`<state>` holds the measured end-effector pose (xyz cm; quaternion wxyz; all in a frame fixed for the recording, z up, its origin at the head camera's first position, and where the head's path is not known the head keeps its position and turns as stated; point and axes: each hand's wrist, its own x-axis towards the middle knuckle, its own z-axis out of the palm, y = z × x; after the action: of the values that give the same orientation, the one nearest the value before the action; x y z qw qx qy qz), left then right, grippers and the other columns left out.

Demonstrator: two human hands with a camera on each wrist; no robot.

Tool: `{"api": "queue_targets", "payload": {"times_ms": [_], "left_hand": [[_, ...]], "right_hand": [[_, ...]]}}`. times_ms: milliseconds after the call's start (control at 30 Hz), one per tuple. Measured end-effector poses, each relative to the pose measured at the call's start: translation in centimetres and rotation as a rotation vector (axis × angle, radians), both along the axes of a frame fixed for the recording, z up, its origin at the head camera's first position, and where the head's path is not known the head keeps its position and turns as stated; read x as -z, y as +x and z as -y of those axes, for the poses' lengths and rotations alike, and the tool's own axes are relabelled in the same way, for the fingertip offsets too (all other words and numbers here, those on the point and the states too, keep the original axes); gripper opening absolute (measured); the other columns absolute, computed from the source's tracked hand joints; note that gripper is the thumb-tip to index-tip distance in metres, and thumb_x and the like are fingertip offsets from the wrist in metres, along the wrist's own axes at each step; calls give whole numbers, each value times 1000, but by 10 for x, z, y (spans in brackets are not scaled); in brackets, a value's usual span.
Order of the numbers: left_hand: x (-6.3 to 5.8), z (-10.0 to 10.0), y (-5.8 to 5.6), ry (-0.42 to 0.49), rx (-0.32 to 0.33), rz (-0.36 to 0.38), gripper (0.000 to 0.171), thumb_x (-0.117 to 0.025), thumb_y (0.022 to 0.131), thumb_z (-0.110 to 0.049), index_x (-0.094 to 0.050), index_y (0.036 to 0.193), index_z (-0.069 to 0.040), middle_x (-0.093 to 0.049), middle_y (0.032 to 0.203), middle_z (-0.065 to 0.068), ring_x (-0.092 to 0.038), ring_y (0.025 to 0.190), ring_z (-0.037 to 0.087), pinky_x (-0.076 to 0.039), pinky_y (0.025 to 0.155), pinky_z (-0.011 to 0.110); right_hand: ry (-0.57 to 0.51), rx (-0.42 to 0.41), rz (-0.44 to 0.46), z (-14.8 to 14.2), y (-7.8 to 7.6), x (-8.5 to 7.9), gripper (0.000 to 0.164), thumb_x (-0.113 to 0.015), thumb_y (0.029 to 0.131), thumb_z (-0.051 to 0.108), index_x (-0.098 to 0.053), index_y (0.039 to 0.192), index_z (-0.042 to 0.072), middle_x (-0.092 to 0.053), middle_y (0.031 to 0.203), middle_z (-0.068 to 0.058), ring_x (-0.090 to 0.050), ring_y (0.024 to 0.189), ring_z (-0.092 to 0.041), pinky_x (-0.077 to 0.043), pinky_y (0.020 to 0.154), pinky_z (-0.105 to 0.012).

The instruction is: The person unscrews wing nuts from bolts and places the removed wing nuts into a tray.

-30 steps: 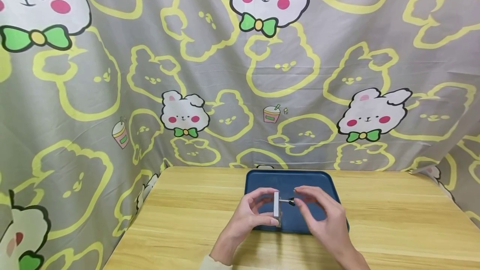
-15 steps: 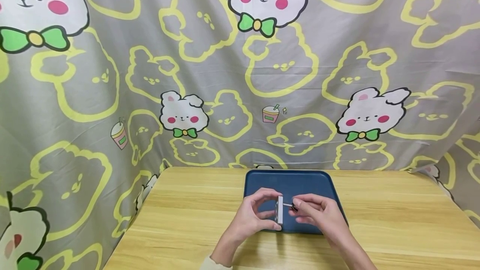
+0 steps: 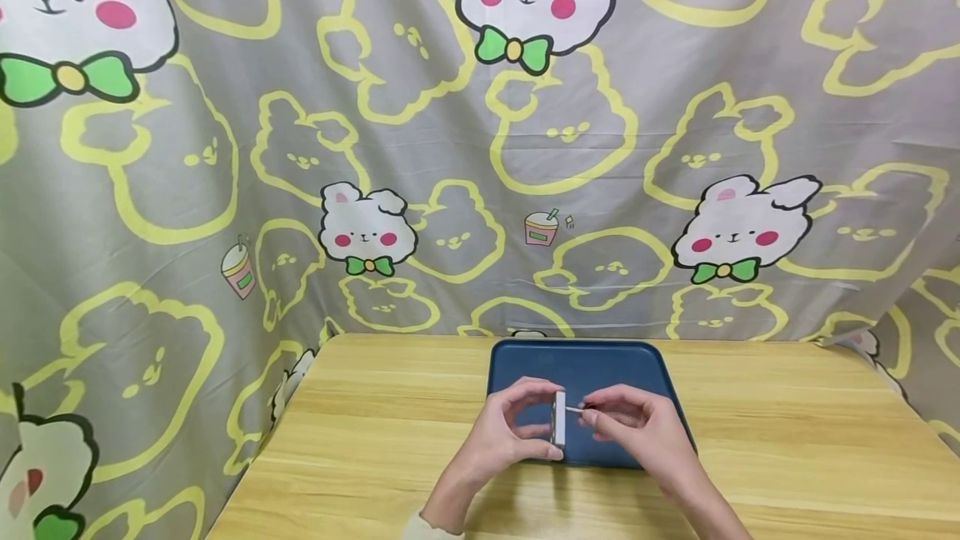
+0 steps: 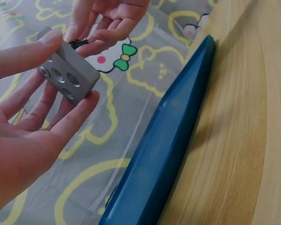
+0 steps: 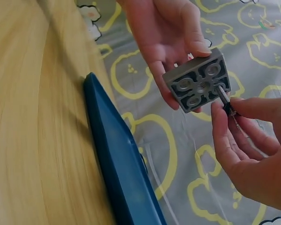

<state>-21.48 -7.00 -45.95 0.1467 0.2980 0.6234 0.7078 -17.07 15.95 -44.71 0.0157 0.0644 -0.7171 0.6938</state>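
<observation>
In the head view my left hand [image 3: 502,432] grips a square grey metal plate [image 3: 559,419] by its edges, standing on edge above the tray. The right wrist view shows the plate's ribbed face, with round holes near its corners and one in the middle. A threaded screw [image 5: 223,95] with a black head [image 5: 229,110] meets that face at one corner hole. The thumb and fingers of my right hand [image 5: 253,140] pinch the screw at its black end. A thin light strip [image 5: 243,131] shows among those fingers. Several holes also open on the side facing the left wrist camera.
Under the hands lies a blue tray [image 3: 577,365] with a raised rim, at the back of the wooden table [image 3: 390,415]. A grey curtain [image 3: 450,140] printed with rabbits hangs behind the table and along its left side.
One second ago the right fingers were spread around the screw's black end; they have since come together on it. The left hand and plate have moved slightly right.
</observation>
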Motion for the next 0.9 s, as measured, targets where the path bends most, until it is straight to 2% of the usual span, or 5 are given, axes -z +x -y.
{"api": "queue_targets", "payload": {"times_ms": [133,400,567,767,900], "left_hand": [[0,1,-1,21,-5,23,62,-84,78,9,-61,136,1,-59,133,9,-57,126,25,-58,96,43],[1,4,-1,69,22,52,62,-86,81,-2,-60,137,2,-58,133,11,-57,124,32,-58,96,44],[1,5,-2,99,43,70,64,-86,83,-5,-57,139,5,-56,136,12,-55,125,32,-58,97,44],[1,6,-2,101,47,85,65,-86,83,-3,-55,140,6,-53,140,14,-53,127,33,-57,98,46],[0,6,-1,96,40,88,65,-85,82,1,-56,140,5,-54,138,11,-53,127,32,-57,98,47]], "right_hand": [[124,58,-244,6,1,0,16,-79,88,-1,-76,103,4,-75,101,-12,-75,88,-17,-64,73,-31],[320,112,-704,8,-2,9,39,-83,77,-14,-76,100,17,-74,101,-1,-71,89,-14,-60,76,-19],[408,141,-943,7,-7,16,10,-78,94,16,-77,102,20,-73,104,0,-70,91,-15,-54,86,-13],[427,158,-1009,8,-10,16,23,-63,102,37,-76,102,18,-72,106,-1,-70,92,-17,-53,88,-13],[367,134,-900,8,-7,13,20,-80,89,7,-76,107,13,-72,109,-4,-70,95,-18,-56,87,-16]]}}
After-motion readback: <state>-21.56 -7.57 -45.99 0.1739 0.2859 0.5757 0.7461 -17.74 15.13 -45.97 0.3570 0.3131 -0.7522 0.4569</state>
